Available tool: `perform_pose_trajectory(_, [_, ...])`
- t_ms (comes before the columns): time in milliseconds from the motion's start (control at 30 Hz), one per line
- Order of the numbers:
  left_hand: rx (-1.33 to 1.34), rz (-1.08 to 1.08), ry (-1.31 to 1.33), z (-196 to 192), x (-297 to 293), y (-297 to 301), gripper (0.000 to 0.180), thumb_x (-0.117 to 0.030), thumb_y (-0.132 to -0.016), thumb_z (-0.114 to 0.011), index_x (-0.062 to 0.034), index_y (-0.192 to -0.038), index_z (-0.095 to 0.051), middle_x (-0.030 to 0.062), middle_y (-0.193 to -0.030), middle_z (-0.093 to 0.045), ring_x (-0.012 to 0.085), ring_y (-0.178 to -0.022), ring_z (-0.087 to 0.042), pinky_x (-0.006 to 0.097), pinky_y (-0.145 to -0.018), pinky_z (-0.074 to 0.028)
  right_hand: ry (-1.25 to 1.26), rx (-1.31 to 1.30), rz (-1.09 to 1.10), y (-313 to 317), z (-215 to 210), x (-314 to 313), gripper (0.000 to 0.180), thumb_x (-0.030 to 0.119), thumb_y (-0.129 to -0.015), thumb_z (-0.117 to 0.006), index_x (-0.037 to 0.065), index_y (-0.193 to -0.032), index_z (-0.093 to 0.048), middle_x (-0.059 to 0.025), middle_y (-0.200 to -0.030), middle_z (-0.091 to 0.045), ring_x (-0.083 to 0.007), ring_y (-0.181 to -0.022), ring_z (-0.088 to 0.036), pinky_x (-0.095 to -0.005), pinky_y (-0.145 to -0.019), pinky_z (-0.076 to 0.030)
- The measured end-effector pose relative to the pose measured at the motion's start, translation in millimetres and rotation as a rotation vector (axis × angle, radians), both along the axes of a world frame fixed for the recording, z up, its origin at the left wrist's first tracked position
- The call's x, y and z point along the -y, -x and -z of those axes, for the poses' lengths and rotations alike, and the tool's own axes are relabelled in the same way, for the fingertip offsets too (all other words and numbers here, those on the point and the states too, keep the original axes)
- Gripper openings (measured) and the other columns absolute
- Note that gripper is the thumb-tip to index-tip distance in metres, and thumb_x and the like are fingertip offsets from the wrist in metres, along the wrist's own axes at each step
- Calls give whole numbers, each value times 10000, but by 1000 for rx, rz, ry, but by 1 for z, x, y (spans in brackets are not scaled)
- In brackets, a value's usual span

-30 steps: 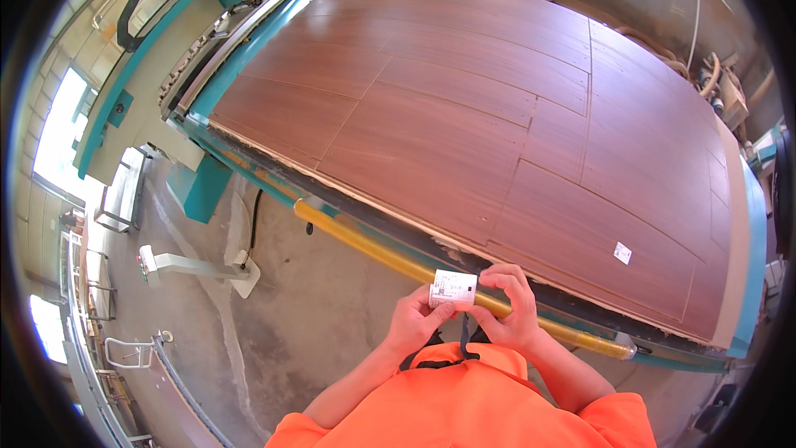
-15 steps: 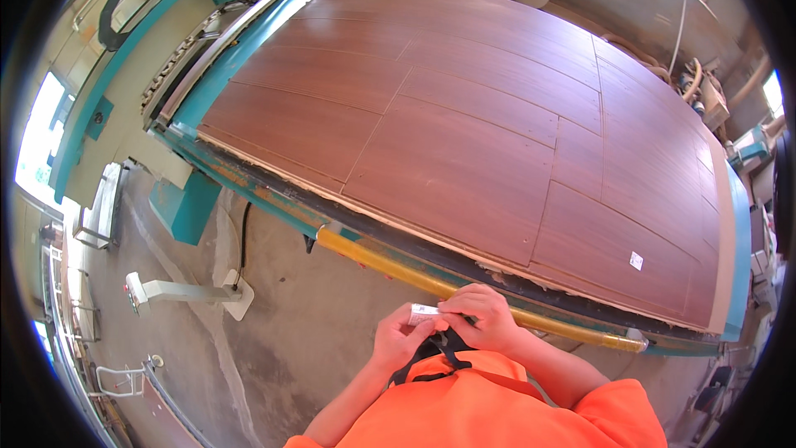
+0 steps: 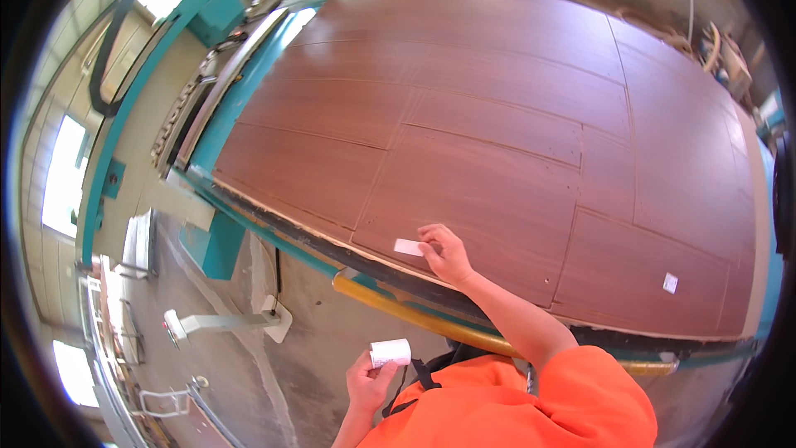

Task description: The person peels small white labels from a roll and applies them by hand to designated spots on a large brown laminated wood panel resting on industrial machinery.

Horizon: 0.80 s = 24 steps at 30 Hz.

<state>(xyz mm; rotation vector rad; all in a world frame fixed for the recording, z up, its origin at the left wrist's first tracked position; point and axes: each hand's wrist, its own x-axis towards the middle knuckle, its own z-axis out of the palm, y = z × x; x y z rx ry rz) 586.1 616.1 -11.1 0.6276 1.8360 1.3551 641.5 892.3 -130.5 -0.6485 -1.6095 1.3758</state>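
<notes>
Workshop floor of grey concrete (image 3: 332,365), with windows at far left. Filling most of the view: a teal machine bed (image 3: 224,129) carrying a big brown board (image 3: 497,133), scored by thin cut lines into separate panels. Along the near edge, a yellow rail (image 3: 390,307). Low and left on the floor, a white stand (image 3: 215,323). At the bottom, an orange shirt (image 3: 514,406).

Reaching forward over the rail: right hand (image 3: 448,253), fingers curled down onto the board, fingertips touching the right end of a white label (image 3: 407,246) that lies flat on the near panel, close to the board's edge. Looks pressed rather than pinched, though the grip under the fingers is hidden. Held back near the body: left hand (image 3: 365,377), closed around a small white roll (image 3: 390,353). Farther right on another panel, well apart: a second label (image 3: 670,283), already lying flat.

Likely slips from here: label going on crooked or creased if only one end gets pressed; a lifted corner if dust sits beneath; a panel shifting under the push, since the cuts look complete.
</notes>
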Motion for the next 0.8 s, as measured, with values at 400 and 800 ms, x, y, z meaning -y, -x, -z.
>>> perform_pose_trajectory(400, [67, 45, 96, 5, -45, 3, 202, -28, -873, -655, 54, -1057, -646, 57, -952, -669, 104, -837, -638, 231, -726, -506, -289, 255, 860, -210, 14, -188, 44, 6, -837, -627, 22, -846, -587, -153, -1019, -660, -316, -940, -627, -355, -837, -494])
perform_pose_trajectory(800, [110, 126, 18, 4, -78, 10, 190, -37, -888, -628, 63, -1047, -658, 84, -985, -678, 137, -858, -654, 271, -766, -528, -698, 778, -129, -190, -8, -40, 411, 276, -834, -668, 36, -1163, -613, -148, -1297, -575, -290, -1289, -485, -457, -1121, -333])
